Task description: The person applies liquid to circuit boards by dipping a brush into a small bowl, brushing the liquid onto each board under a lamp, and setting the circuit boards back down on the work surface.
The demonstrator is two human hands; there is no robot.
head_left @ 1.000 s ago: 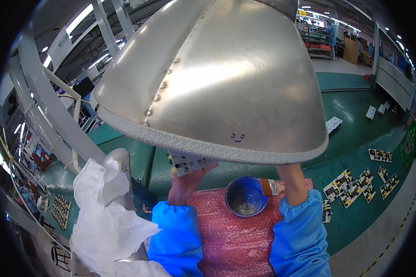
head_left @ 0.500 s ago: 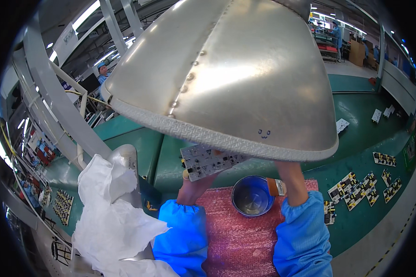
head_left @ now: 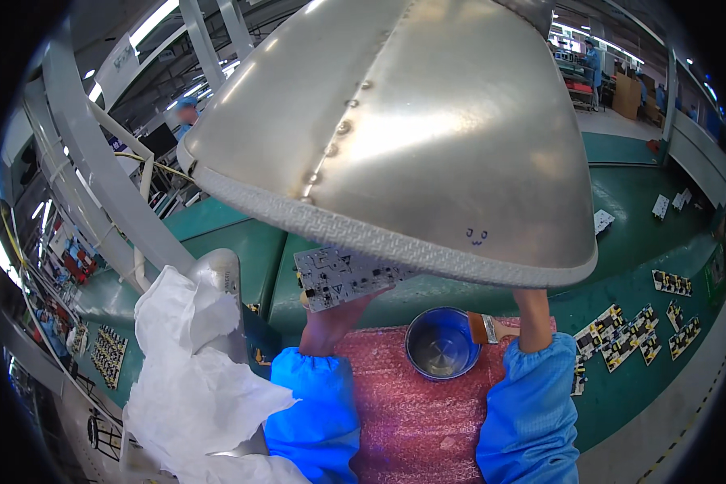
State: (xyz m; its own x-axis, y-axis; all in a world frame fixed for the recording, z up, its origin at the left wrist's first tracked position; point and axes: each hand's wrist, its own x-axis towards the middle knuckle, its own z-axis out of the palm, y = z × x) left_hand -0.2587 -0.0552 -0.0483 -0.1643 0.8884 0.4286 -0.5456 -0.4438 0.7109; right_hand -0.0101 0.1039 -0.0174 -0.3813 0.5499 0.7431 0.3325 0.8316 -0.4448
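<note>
My left hand grips a grey circuit board dotted with small dark parts, its thumb at the left edge. The board lies tilted under the front rim of a large metal hood, which hides its far right part. Of my right hand only the wrist area shows; its fingers are hidden beneath the hood. Close to that wrist, a brush lies across the rim of a blue cup holding some clear liquid. The brush handle passes behind my right wrist.
Pink bubble wrap covers the surface before me. White crumpled plastic drapes a metal duct at left. Several circuit boards lie on the green bench at right, more at far left. A person is behind the hood.
My left hand and the board have shifted slightly left. My right wrist has moved a little right, showing more of the brush handle. The view has turned slightly.
</note>
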